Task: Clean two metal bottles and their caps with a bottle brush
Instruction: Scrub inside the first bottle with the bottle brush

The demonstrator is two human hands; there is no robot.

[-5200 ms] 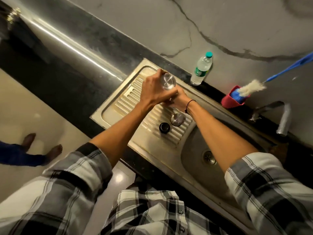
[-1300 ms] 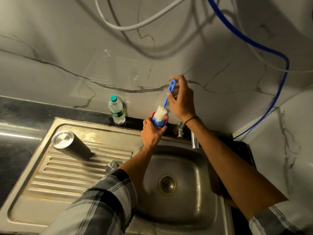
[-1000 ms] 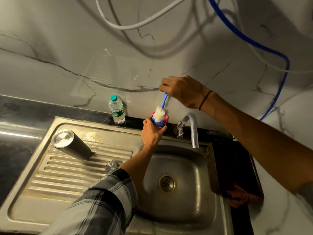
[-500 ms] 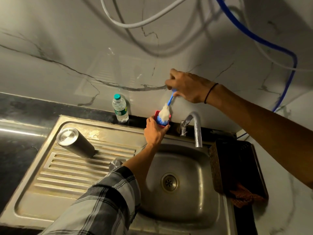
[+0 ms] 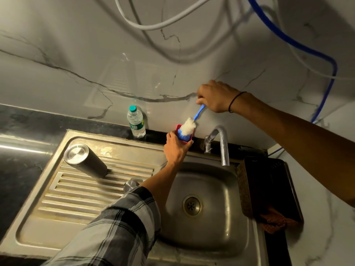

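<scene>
The blue-handled bottle brush with white bristles (image 5: 189, 125) is in my right hand (image 5: 216, 96), fingers curled round its handle, its head dipped into the small red cup (image 5: 184, 141) that my left hand (image 5: 175, 148) grips at the back edge of the steel sink (image 5: 221, 191). One cylindrical metal bottle (image 5: 85, 160) stands inverted on the ribbed draining board (image 5: 76, 196), a round metal cap (image 5: 131, 184) nearer my left sleeve, and a clear plastic water bottle with a green cap (image 5: 135, 122) sits on the black worktop (image 5: 23, 158) against the wall

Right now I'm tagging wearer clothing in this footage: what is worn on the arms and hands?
The left arm wears a plaid sleeve in grey, black and white, pushed up above the bare forearm. The right forearm is bare; a thin dark band circles its wrist. Both the left hand and the right hand are ungloved, with no rings visible.
</scene>
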